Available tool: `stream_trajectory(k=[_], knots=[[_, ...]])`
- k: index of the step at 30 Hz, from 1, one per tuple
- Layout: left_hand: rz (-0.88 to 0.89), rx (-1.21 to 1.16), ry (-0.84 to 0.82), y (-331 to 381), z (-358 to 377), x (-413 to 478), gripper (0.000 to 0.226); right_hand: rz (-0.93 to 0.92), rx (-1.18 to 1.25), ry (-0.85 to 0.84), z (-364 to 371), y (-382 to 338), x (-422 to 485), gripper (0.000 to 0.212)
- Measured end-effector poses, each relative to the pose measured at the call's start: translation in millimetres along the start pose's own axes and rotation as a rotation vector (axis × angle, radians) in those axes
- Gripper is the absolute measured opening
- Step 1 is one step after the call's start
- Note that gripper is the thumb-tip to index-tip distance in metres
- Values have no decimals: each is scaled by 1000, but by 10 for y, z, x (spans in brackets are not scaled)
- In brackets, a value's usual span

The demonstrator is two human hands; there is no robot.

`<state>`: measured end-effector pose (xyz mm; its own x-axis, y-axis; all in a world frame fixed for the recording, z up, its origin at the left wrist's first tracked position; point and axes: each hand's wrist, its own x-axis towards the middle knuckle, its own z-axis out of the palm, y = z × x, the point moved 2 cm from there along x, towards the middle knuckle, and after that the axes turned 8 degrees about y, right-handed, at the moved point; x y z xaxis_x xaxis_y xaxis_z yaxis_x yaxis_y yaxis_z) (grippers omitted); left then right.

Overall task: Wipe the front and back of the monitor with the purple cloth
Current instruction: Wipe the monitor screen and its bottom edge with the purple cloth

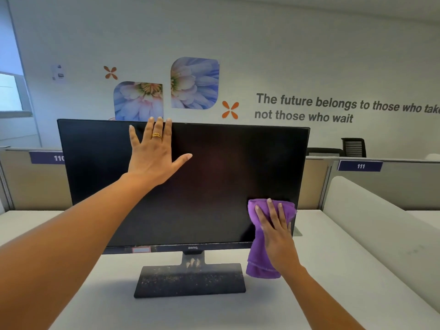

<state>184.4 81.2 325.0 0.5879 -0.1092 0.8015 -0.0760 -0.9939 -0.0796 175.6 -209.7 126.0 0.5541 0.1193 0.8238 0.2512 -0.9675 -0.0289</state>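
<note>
A black monitor (214, 177) with a dark screen stands on a dusty rectangular base (190, 279) on the white desk. My left hand (154, 153) lies flat, fingers spread, on the upper left-centre of the screen, its fingertips at the top edge. My right hand (276, 232) presses the purple cloth (259, 248) against the screen's lower right corner. The cloth hangs down below the bottom bezel. The back of the monitor is hidden.
The white desk (321, 270) runs toward me, with a raised white divider (381, 225) at the right. Partition panels (392, 186) with number labels stand behind the monitor. A black chair (354, 147) is at the far right, by the decorated wall.
</note>
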Motion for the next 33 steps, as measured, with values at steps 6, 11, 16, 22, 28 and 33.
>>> stream_trajectory(k=[6,11,16,22,28,33], knots=[[-8,5,-10,23,3,-11,95,106,141,84,44,53,-202,106],[-12,7,-13,38,8,-10,99,109,58,65,55,-163,-261,88],[0,12,-14,22,26,-12,101,-93,-12,9,93,-546,-191,86],[7,13,-7,14,49,-11,101,-227,-75,-38,18,-510,-64,80],[8,-11,-2,26,55,-5,103,-51,-25,3,-117,34,-128,83],[24,-17,9,-5,61,-2,104,40,13,2,-106,156,-214,77]])
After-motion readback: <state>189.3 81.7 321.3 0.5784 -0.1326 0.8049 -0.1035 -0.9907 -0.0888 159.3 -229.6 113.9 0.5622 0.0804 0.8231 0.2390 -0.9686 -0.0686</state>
